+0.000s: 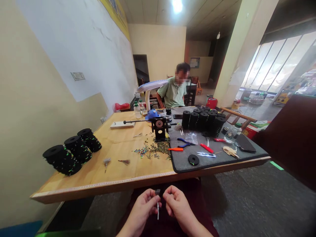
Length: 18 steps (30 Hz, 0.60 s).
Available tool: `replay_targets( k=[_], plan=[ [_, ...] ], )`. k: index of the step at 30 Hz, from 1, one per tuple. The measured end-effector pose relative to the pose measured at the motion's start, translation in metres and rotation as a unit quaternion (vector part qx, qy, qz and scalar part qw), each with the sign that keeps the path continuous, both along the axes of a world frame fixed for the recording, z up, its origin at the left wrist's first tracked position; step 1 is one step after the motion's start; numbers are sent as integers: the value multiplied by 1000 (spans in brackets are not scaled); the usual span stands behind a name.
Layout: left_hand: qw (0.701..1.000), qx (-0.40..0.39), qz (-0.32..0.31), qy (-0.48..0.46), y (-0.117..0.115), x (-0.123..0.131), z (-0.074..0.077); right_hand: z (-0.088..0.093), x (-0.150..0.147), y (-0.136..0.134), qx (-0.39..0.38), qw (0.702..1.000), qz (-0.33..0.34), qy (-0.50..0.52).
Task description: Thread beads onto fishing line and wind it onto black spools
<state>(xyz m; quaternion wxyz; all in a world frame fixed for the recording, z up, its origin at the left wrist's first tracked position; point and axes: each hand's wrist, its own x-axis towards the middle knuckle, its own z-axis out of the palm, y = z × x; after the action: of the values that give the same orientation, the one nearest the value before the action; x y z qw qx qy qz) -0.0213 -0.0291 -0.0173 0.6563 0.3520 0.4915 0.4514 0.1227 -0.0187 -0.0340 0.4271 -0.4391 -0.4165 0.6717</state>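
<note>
Above my lap, just short of the table edge, my left hand (144, 206) is closed around a thin white stick (158, 213) that points downward. A small dark piece (157, 191) shows at the tips of the same fingers; whether it joins the stick I cannot tell. Close beside it, my right hand (178, 203) is pinched, thumb against forefinger. Anything in that pinch is too small to make out. On the table ahead lie a heap of small brass-coloured pieces (161, 146), some coloured beads (141, 151) and a black winding device with a dial (159, 126).
Black foam rolls (74, 148) stand at left, more rolls (202, 120) at right. The grey mat (182, 164) bears blue-handled pliers (185, 142), thread snips (206, 154), a black disc (193, 160) and a jar (232, 133). Behind a blue lamp (151, 113) sits a person (172, 92).
</note>
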Motion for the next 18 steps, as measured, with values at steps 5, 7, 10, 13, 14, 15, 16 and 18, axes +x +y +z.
replay_targets(
  k=[5,7,10,13,14,15,16,18],
  plan=[
    [997,39,-20,64,-1,4,-2,-5,0,0,18,999,0,-33],
    [994,56,-26,89,-1,4,-3,-7,-1,0,31,999,-1,-43],
    [991,76,-28,106,-4,5,-3,-10,-1,0,53,997,-2,-64],
    [989,88,-31,112,-6,7,-2,-12,-1,0,74,994,-10,-85],
    [989,90,-32,112,-6,8,-2,-13,-1,0,79,993,-14,-92],
    [989,92,-32,110,-6,9,-3,-13,-1,-1,83,992,-16,-98],
    [989,92,-32,107,-6,10,-3,-13,-1,-1,85,991,-18,-103],
    [992,84,-30,89,-6,11,-5,-13,-1,0,82,991,-22,-103]
  ],
)
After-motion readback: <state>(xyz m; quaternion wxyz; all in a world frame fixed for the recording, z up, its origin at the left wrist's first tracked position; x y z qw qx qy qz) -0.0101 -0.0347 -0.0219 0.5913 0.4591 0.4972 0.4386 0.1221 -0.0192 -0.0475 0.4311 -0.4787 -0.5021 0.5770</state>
